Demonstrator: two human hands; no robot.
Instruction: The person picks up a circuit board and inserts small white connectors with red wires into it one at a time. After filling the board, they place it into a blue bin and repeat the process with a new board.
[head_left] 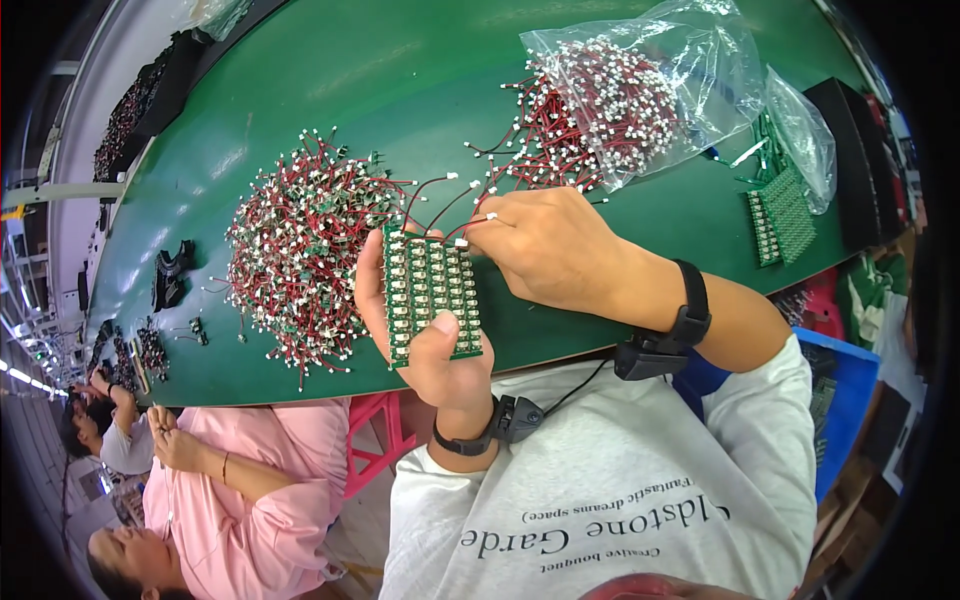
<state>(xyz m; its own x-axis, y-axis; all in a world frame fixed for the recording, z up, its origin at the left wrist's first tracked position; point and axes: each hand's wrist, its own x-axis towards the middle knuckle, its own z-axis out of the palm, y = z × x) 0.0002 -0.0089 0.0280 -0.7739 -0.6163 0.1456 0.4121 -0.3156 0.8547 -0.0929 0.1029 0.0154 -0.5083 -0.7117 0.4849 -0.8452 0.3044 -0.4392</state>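
My left hand (447, 372) grips a green circuit board panel (430, 295) with rows of small pale metal-and-white parts. The thumb lies across its lower face and the fingers wrap behind its left side. Several red and black wire leads with white plugs stick up from the panel's far edge. At its far right corner, the pinched fingertips of my right hand (560, 250) close on a red wire lead (474, 222), whose white plug shows beside the fingers. The fingertips themselves are partly hidden. Left of the panel lies a large heap of wired small boards (300, 250).
A clear plastic bag (710, 75) covers part of a pile of wire leads (560, 120) at the far side. More green panels (785, 215) lie at the right, near a black box (850, 160). A blue bin (850, 400) stands beside me. A co-worker in pink (250, 490) sits left.
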